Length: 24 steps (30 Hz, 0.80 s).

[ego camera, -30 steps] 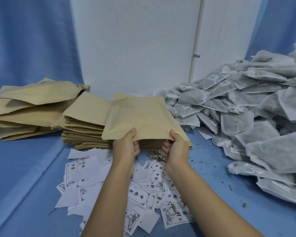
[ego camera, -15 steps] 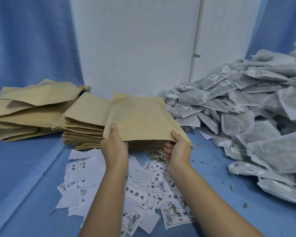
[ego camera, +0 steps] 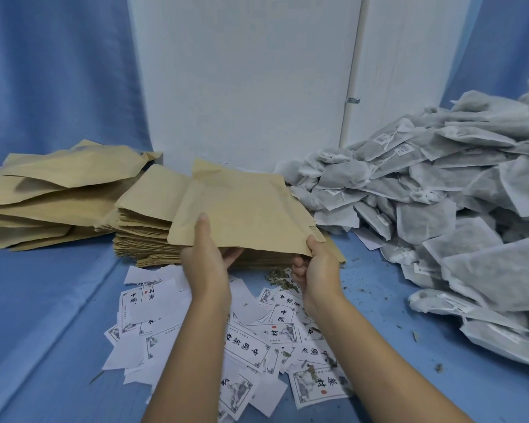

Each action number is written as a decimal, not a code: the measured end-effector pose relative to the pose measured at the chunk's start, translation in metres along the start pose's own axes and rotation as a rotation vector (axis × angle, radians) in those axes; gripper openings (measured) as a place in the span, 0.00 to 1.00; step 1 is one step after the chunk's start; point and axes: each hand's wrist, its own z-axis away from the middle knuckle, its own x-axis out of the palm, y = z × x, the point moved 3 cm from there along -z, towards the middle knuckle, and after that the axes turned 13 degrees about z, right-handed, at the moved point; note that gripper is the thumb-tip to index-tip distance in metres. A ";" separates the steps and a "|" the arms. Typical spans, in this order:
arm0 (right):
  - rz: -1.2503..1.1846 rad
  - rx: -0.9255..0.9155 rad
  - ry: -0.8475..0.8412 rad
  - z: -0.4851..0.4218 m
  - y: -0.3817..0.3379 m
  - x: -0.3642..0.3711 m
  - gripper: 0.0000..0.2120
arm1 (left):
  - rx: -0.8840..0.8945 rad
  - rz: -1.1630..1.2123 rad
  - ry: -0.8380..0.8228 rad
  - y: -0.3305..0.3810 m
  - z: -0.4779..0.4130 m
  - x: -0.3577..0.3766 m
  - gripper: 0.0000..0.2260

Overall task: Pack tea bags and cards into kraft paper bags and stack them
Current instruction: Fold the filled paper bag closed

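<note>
**A Makeshift Hand-Packing Station for Tea**

A small packing workspace, rather than a home or a shop, was indicated. A surface draped in blue cloth (ego camera: pixel 43 315) was backed by a plain white panel (ego camera: pixel 242 87). Stock was kept in bulk. A large heap of tea bags (ego camera: pixel 440 193) was piled at the right, flat kraft paper bags (ego camera: pixel 144 233) were stacked at the left, and printed cards (ego camera: pixel 248 346) were scattered in front. Loose leaf crumbs (ego camera: pixel 277 274) were strewn over the cloth.

Matt kraft paper bag (ego camera: pixel 245 215); fibrous mesh tea bags (ego camera: pixel 425 215); blue cloth (ego camera: pixel 43 300).
</note>
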 end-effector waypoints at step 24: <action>-0.028 0.023 -0.534 -0.016 -0.058 0.247 0.21 | 0.034 0.363 -0.128 0.163 -0.127 0.022 0.11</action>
